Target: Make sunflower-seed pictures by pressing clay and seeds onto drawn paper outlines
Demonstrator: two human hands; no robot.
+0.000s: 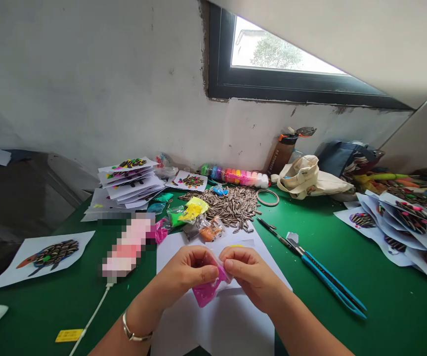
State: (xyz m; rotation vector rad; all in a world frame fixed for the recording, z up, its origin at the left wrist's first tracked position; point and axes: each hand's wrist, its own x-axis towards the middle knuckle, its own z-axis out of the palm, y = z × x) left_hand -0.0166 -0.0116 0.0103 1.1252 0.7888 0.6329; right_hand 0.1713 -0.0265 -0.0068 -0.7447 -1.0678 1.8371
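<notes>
Over white paper point(213, 326), my left hand point(191, 269) and my right hand point(248, 272) pinch a small clear plastic bag of pink modelling clay point(205, 292) from both sides. The fingers of both hands are closed on its upper part, and the clay hangs below the left thumb. Beyond the hands lie more bagged clays: magenta point(160, 230), green point(175, 216), yellow point(193, 210) and orange-brown point(212, 230). A heap of striped sunflower seeds point(232, 205) spreads behind them.
Stacks of seed-decorated papers stand left point(134, 185) and right point(402, 217). A seed bird picture point(52, 257) lies left. Blue tweezers point(332, 282), a pen point(275, 232) and a tape roll point(268, 198) lie right. Along the wall are a bottle point(283, 153) and a cloth bag point(306, 178).
</notes>
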